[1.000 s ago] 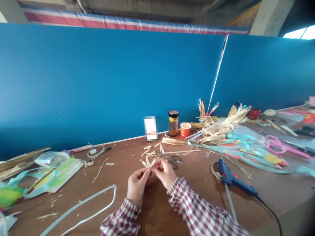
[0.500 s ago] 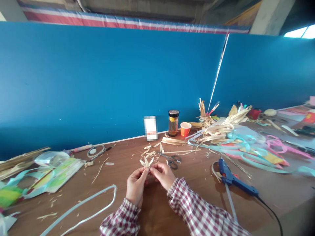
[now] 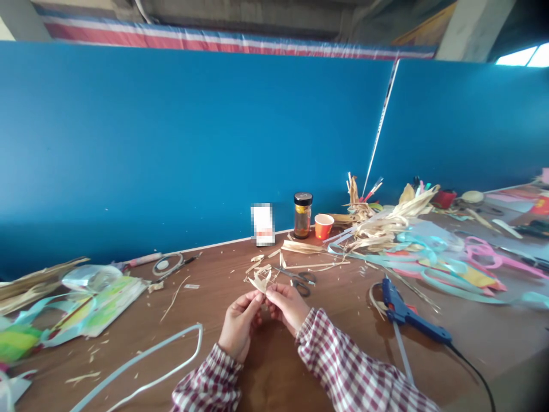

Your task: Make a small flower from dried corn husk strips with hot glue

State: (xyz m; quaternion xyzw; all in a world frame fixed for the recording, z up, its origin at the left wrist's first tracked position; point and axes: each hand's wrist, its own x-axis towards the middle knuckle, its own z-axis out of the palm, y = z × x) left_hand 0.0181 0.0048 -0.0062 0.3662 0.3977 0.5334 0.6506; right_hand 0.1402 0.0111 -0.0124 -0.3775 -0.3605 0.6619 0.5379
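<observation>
Between my two hands is a small pale corn-husk flower (image 3: 261, 281) with pointed petals, held just above the table. My left hand (image 3: 241, 321) pinches its base from the left, thumb on top. From the right, my right hand (image 3: 288, 306) pinches the same base with thumb and fingers; the lower part is hidden behind the fingers. Just beyond my right hand lies a pair of dark-handled scissors (image 3: 305, 281), with husk scraps (image 3: 257, 264) beside it.
A blue glue gun (image 3: 412, 317) with its cord lies at right. A lidded jar (image 3: 302, 216) and an orange paper cup (image 3: 323, 226) stand by the blue partition (image 3: 193, 137). Husks (image 3: 386, 226) and ribbons (image 3: 446, 280) are heaped at right; a white cord (image 3: 150, 349) lies front left.
The flower has turned in my fingers, its petals now bunched closer and facing differently. My right hand has shifted slightly right and its thumb now presses nearer the petals.
</observation>
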